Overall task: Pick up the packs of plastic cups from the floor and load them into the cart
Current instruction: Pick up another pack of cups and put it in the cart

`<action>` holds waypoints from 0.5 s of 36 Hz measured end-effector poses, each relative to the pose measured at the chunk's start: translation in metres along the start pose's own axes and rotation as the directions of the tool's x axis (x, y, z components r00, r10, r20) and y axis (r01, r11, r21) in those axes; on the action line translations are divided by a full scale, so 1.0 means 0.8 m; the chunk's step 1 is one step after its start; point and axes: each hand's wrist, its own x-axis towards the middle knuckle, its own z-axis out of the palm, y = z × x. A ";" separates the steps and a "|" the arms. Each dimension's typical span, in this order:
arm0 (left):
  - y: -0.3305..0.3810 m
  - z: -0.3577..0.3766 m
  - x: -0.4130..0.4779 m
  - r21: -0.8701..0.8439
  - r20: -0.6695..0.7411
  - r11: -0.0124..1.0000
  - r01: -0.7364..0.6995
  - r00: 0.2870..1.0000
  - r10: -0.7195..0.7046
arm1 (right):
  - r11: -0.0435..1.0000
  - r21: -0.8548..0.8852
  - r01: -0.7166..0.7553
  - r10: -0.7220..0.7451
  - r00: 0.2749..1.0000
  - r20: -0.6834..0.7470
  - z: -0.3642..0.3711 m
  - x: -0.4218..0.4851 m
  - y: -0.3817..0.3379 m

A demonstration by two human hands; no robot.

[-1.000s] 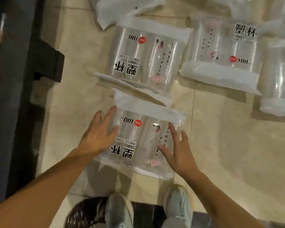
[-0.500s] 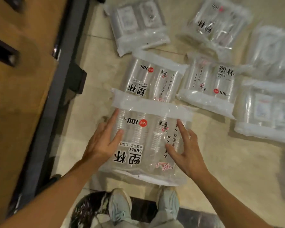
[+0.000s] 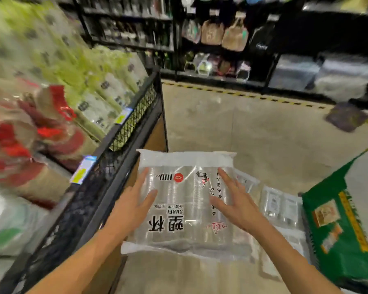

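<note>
The pack of plastic cups (image 3: 179, 200) was held clear of the floor, pressed between the left hand (image 3: 134, 200) and right hand (image 3: 236, 202), fingers straight and spread. Green packets (image 3: 106, 90) were stacked behind a mesh rail (image 3: 134, 115).

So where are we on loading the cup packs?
Done: nothing visibly loaded; no cart is clearly in view. In hand: one cup pack held off the floor between left hand and right hand, fingers straight. Left: at least a second pack lies on the floor beyond it.
</note>
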 end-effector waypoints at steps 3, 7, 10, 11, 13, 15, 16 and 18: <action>0.057 -0.091 -0.013 0.012 -0.003 0.999 0.032 0.999 -0.032 | 0.998 -0.011 0.057 -0.058 0.998 -0.028 -0.062 -0.008 -0.079; 0.122 -0.194 -0.038 0.089 -0.069 0.996 0.000 0.998 0.007 | 0.990 0.005 0.139 -0.139 0.990 -0.031 -0.135 -0.021 -0.177; 0.161 -0.254 -0.066 0.128 -0.140 0.992 0.004 0.990 0.014 | 0.979 -0.012 0.205 -0.205 0.978 -0.029 -0.176 -0.030 -0.236; 0.171 -0.271 -0.075 0.135 -0.169 0.991 0.013 0.986 0.010 | 0.972 -0.028 0.233 -0.234 0.972 -0.035 -0.188 -0.032 -0.254; 0.190 -0.301 -0.098 0.133 -0.236 0.991 0.029 0.972 0.003 | 0.959 -0.059 0.278 -0.280 0.959 -0.039 -0.206 -0.036 -0.284; 0.206 -0.324 -0.122 0.095 -0.295 0.995 0.037 0.955 -0.007 | 0.944 -0.063 0.324 -0.326 0.944 -0.041 -0.220 -0.041 -0.313; 0.212 -0.333 -0.134 0.075 -0.323 0.996 0.046 0.946 -0.020 | 0.932 -0.066 0.355 -0.358 0.933 -0.039 -0.225 -0.043 -0.325; 0.219 -0.347 -0.155 0.080 -0.376 0.992 0.102 0.924 -0.065 | 0.909 -0.078 0.410 -0.412 0.911 -0.015 -0.233 -0.046 -0.348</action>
